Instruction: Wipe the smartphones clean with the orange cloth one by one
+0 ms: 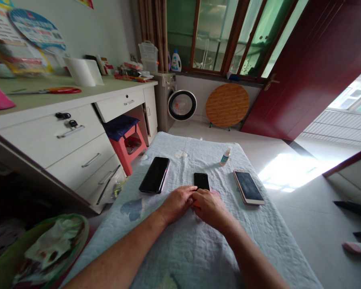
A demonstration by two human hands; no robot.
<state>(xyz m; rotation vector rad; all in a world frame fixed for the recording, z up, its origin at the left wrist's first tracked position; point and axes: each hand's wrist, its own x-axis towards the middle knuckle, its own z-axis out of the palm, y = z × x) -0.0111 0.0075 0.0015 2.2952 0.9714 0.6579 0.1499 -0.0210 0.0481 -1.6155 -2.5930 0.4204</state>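
Note:
My left hand (177, 204) and my right hand (209, 207) rest together on a pale blue quilted cloth (180, 249) over a low table, fingers curled and touching each other. A small pink and orange thing shows under my right hand; I cannot make out what it is. Just beyond the fingertips lies a small black phone (201, 181). A larger black phone (155, 175) lies to the left, and a gold-edged phone (248, 187) to the right. A small spray bottle (225, 156) stands further back.
A white desk with drawers (78, 140) runs along the left, with a red stool (128, 144) tucked under it. A green bin with rubbish (42, 249) sits at lower left. A washing machine (171, 100) and a round wooden board (227, 105) stand at the far wall.

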